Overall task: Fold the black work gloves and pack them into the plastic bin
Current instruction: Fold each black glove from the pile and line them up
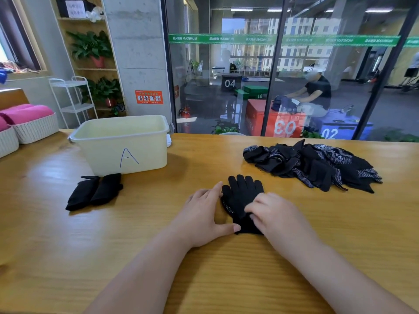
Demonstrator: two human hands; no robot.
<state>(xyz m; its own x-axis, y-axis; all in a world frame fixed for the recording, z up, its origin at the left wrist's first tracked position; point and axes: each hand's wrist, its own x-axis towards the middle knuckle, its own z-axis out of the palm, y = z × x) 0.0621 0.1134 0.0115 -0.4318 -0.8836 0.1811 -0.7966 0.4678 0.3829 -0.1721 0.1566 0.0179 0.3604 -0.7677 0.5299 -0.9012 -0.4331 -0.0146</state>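
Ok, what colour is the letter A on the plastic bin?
Blue ink on the pale yellow plastic bin; head view.

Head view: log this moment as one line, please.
stage: folding | left hand: open, touching glove | right hand: fingers curled on glove | folded pair: in front of bin | unfolded pile: far right

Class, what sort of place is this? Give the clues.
Likely a gym's front desk: numbered jump boxes beyond the glass wall, a green MAXIMUM strip on it, rolled pink towels.
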